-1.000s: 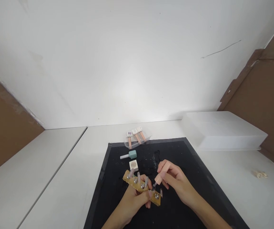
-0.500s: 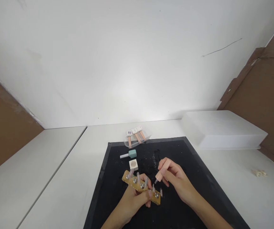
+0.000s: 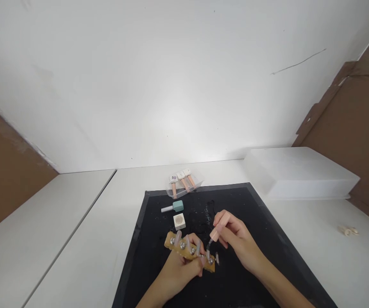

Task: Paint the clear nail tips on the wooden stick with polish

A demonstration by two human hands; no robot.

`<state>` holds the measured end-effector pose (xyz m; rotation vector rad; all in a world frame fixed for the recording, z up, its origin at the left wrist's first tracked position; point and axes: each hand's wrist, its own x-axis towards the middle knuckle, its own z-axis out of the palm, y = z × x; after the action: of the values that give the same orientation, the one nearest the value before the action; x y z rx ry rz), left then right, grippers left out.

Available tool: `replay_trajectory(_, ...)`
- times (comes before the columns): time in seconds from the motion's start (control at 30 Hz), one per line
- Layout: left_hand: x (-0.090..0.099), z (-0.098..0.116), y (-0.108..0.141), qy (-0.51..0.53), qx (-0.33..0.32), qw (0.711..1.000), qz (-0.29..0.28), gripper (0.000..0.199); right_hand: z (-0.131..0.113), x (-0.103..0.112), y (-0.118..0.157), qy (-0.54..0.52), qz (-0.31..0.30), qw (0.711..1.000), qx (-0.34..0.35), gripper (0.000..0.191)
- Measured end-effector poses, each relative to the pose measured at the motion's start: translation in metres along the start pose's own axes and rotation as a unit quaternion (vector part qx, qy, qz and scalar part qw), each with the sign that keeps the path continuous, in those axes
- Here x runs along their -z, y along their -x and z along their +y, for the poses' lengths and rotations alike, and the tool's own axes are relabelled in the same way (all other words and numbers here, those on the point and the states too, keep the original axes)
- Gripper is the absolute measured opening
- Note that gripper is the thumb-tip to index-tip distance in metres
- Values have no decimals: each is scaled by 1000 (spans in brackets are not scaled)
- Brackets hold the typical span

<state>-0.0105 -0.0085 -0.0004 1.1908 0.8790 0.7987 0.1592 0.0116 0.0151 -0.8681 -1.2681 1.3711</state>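
My left hand point(image 3: 181, 269) is closed round a yellowish bar point(image 3: 182, 249) that carries several metal balls and translucent nail tips point(image 3: 178, 238). The bar slants down to the right over the black mat point(image 3: 229, 282). In my right hand point(image 3: 237, 237) is a peach-coloured brush cap point(image 3: 219, 227), pinched between the fingers and pointing down to the left. Its dark brush point(image 3: 209, 245) is at a nail tip near the bar's right end; whether they touch is hard to tell. Just behind the bar sits a white square bottle point(image 3: 179, 221).
A green bottle with a pale handle point(image 3: 178, 206) lies on the mat. Behind it, a clear tray point(image 3: 200, 182) holds three white bottles with peach caps point(image 3: 182, 175). At the right are a translucent box point(image 3: 302, 171) and small cream-coloured pieces point(image 3: 347, 231).
The bar has tilted slightly in my left hand. The brush has shifted a little, with more of its dark end showing beside the nail tip. Both hands keep their hold.
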Motion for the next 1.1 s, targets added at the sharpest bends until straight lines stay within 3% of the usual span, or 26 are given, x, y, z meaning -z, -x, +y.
replay_trajectory(0.23,3,-2,1,-89,-16,996,7,10,-3,1,1,13,-73,997,19,29)
replay_trajectory(0.43,4,-4,0,-103,-23,994,26,9,-6,0,-1,18,-5,999,42,29)
replay_trajectory(0.6,4,-4,0,-95,-20,995,29,9,-6,0,1,31,-70,996,46,28)
replay_trajectory(0.87,2,-2,0,-59,-11,998,16,11,-2,3,-2,17,12,999,39,25)
replay_trajectory(1.1,4,-5,-2,17,-11,1000,10,20,4,5,1,-1,-46,998,31,23)
